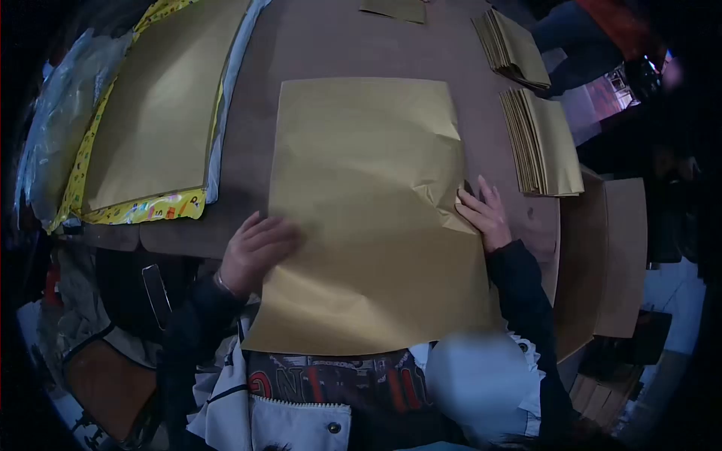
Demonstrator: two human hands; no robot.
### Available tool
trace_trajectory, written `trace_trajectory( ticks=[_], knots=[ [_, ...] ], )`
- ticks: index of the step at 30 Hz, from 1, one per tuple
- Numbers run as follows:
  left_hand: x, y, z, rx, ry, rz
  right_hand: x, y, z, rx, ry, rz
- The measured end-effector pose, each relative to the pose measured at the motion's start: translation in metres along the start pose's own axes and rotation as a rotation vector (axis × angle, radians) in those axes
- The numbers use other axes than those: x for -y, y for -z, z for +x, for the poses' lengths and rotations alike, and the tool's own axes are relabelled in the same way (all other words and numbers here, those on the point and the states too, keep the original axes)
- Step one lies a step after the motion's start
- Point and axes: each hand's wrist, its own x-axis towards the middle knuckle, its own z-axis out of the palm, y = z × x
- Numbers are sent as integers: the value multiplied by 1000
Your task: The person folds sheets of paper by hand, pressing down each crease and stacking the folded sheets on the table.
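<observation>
Where the view begins at the far left, clear plastic wrapping (64, 143) lies beside a stack of flat brown paper (162, 113), which rests on a yellow patterned wrapper (167, 210) at the left of the counter (248, 143). Below the counter's edge stands a chair (113, 383) with a brown seat.

The left hand (259, 252) reaches in from a dark sleeve (199, 323), the forearm angled upward and inward. Its back faces up; the thumb stands apart, and the fingers extend rightward, close together, over the left margin of the large brown sheet (361, 225). The grip is unclosed; because the fingertips are blurred, contact with the sheet cannot be told.

The large brown sheet occupies the centre, its far part on the counter and its near edge reaching the wearer's front. A smaller brown piece (392, 7) lies beyond it.

At the sheet's creased right margin, the right hand (485, 214) points upward and slightly inward, the forearm rising from below. Its grip is spread, with fingers parted and some resting on the margin.

Farther right lie two stacks of folded brown paper, one upper (515, 45) and one lower (545, 143), above an open cardboard box (624, 255).
</observation>
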Motion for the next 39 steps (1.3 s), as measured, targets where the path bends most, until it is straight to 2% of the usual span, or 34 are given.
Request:
trace_trajectory(
  ticks=[4,7,9,13,15,16,18,20,21,22,24,25,26,28,29,31,32,33,35,38,39],
  knots=[
    [-3,0,-12,11,9,-36,0,5,-8,144,-2,45],
    [-5,-5,-13,101,61,-78,4,2,-5,110,-29,60],
    [3,-16,-14,121,191,5,6,0,-3,113,-5,82],
    [5,-11,-10,201,53,81,-2,-13,-9,130,-90,286],
    [2,-9,-5,201,201,-127,-5,-14,-7,118,-152,361],
    [1,-6,0,203,196,-122,-7,-14,-2,86,-184,405],
    [-1,1,12,227,604,-340,-4,-14,5,49,-217,449],
    [9,11,22,266,669,-430,5,-18,16,-152,-437,427],
    [14,15,25,303,736,-525,11,-16,26,-156,-437,424],
    [21,11,26,300,731,-523,18,-11,39,-135,-578,425],
    [36,1,29,1,656,-983,11,-12,53,-26,-787,318],
    [48,4,32,128,740,-983,9,-16,56,-31,-785,315],
    [50,7,39,126,737,-982,10,-21,61,-59,-777,261],
    [49,14,54,235,916,-859,13,-24,72,-97,-762,161],
    [53,14,57,231,911,-857,12,-25,73,-102,-759,159],
    [64,6,60,-16,779,-701,11,-31,71,-138,-709,87],
    [72,2,64,-81,798,-816,12,-30,71,-138,-705,84],
    [80,1,69,-86,798,-819,13,-29,72,-147,-731,117],
    [95,4,85,-34,817,-611,14,-29,72,-157,-752,149],
    [116,-10,107,-247,561,-278,12,-33,68,-219,-718,205],
    [122,-12,115,-229,582,-159,11,-35,68,-202,-701,147]
  ],
)
